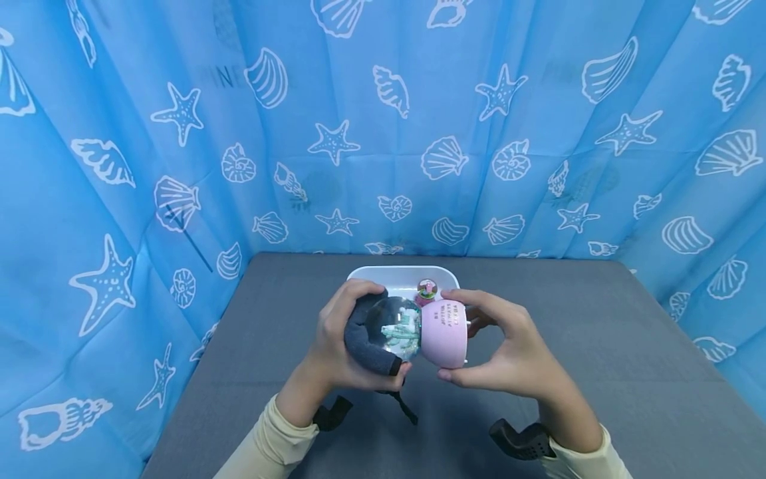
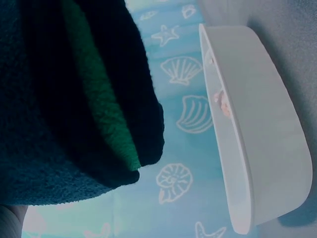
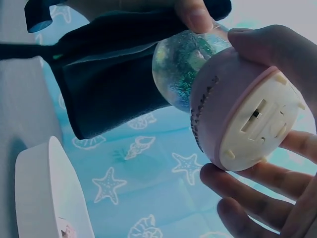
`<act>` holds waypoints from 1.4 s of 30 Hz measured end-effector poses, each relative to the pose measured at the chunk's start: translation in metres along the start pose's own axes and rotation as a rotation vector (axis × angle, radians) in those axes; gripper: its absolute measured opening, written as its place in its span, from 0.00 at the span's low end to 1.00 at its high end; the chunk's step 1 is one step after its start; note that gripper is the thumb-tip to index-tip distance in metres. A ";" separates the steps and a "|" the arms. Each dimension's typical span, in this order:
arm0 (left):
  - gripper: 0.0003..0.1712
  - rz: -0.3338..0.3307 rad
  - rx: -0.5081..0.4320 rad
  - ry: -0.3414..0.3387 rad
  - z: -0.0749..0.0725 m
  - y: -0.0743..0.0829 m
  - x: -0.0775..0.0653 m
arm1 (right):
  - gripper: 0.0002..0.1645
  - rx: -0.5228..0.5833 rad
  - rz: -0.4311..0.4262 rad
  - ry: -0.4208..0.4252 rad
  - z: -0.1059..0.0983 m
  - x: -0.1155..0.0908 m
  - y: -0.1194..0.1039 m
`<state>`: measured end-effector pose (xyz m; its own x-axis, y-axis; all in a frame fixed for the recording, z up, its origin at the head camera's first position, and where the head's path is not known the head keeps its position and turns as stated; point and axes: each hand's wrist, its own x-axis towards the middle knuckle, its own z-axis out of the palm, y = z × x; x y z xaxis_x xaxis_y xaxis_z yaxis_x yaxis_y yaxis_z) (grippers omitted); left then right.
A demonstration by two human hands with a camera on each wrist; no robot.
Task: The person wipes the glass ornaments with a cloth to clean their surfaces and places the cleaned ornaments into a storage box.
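Note:
A snow globe (image 1: 443, 336) with a pink base and a clear dome lies on its side in the air, dome to the left. My right hand (image 1: 509, 349) grips the base between thumb and fingers; its pale underside with a small switch shows in the right wrist view. Around the dome my left hand (image 1: 335, 339) holds a dark grey cloth (image 1: 366, 351) with black edging, pressed against the glass. Green lining shows inside the cloth (image 2: 29, 134) in the left wrist view. Part of the dome is hidden by the cloth.
Behind the hands a white tray (image 1: 397, 272) stands on the grey table (image 1: 287, 293). It holds a small globe figure (image 1: 427, 290) with a pink base. A blue curtain (image 1: 371, 199) with shell prints hangs behind the table.

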<state>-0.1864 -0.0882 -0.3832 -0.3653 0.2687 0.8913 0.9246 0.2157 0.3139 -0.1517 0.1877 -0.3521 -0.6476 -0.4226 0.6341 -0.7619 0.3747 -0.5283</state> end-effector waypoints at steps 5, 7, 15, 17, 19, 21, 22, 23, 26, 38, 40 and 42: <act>0.53 0.000 0.000 0.019 0.000 0.000 0.000 | 0.56 0.009 0.034 0.012 0.004 0.000 0.004; 0.53 0.002 0.003 0.022 0.000 0.000 0.000 | 0.56 0.026 0.049 0.015 0.005 0.000 0.006; 0.53 0.009 -0.015 0.008 0.000 0.000 0.004 | 0.47 0.105 0.110 0.025 0.010 -0.003 0.012; 0.53 0.006 -0.018 0.006 -0.001 0.000 0.003 | 0.43 0.121 0.133 0.025 0.011 -0.003 0.012; 0.53 -0.003 -0.022 0.003 -0.001 0.000 0.003 | 0.38 0.144 0.159 0.027 0.012 -0.002 0.012; 0.53 -0.012 -0.022 -0.002 -0.001 0.001 0.002 | 0.32 0.168 0.179 0.027 0.014 -0.002 0.011; 0.53 -0.014 -0.022 -0.003 -0.001 0.001 0.002 | 0.29 0.186 0.183 0.025 0.015 -0.001 0.011; 0.53 -0.016 -0.022 -0.006 -0.001 0.001 0.001 | 0.26 0.206 0.185 0.021 0.016 -0.001 0.011; 0.53 -0.016 -0.018 -0.013 -0.001 0.001 0.001 | 0.21 0.252 0.185 0.006 0.019 0.000 0.011; 0.56 0.015 0.006 -0.016 0.000 0.000 0.000 | 0.25 0.214 0.229 -0.045 0.012 -0.001 0.011; 0.57 0.023 0.003 -0.010 0.000 0.000 0.000 | 0.30 0.224 0.226 -0.071 0.010 -0.001 0.011; 0.56 0.029 0.001 -0.006 -0.001 -0.001 -0.001 | 0.40 0.224 0.212 -0.109 0.007 -0.001 0.010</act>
<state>-0.1867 -0.0892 -0.3836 -0.3388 0.2808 0.8980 0.9348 0.2083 0.2875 -0.1590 0.1858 -0.3616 -0.7807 -0.4453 0.4384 -0.5859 0.2780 -0.7612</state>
